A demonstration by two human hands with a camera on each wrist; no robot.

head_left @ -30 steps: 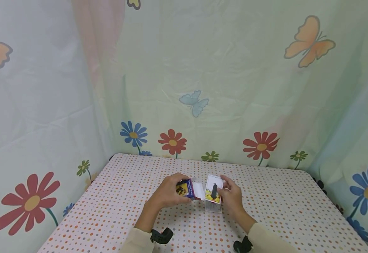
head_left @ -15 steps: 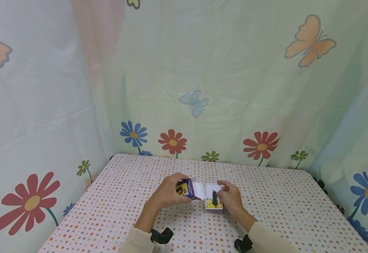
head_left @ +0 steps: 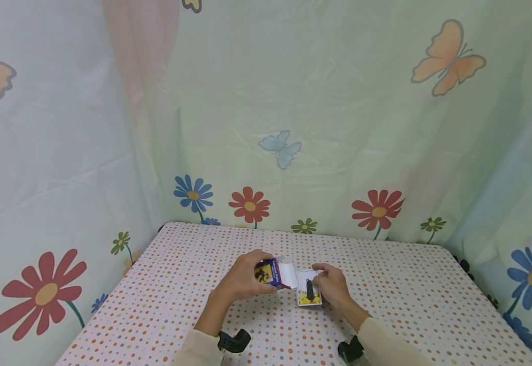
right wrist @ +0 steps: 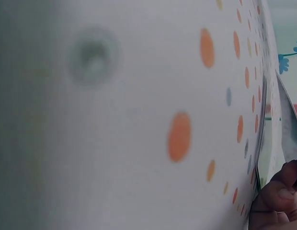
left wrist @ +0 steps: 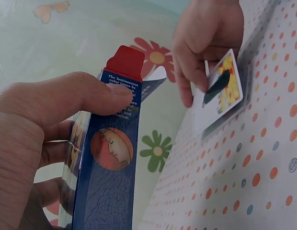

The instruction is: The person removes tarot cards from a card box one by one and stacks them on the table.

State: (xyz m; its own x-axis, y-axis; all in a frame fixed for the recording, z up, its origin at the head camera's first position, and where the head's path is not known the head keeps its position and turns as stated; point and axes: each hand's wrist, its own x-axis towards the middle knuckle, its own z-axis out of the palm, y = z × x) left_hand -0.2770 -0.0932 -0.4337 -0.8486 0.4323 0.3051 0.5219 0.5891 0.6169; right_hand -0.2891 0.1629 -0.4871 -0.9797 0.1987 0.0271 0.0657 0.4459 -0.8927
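Note:
My left hand (head_left: pixel 246 278) grips a small card box (head_left: pixel 268 273), blue with a yellow picture. The left wrist view shows the thumb pressed on the blue side of the box (left wrist: pixel 110 187), which bears white print and a round face picture. Its red flap (left wrist: pixel 125 62) stands up and a white flap sticks out toward the right hand. With thumb and fingers my right hand (head_left: pixel 334 285) pinches a white-bordered picture card (head_left: pixel 303 291) showing a dark figure over yellow. The card is tilted close above the table, and a flat pale edge shows just beneath it.
A white tablecloth with coloured dots (head_left: pixel 183 305) covers the table. Cloth walls printed with flowers and butterflies (head_left: pixel 279 150) enclose its back and sides. Small dark objects (head_left: pixel 464 265) sit along the right edge.
My right hand has brought the picture card nearer and lower, over the pale flat thing that showed under it before. The left hand and the box have stayed in place.

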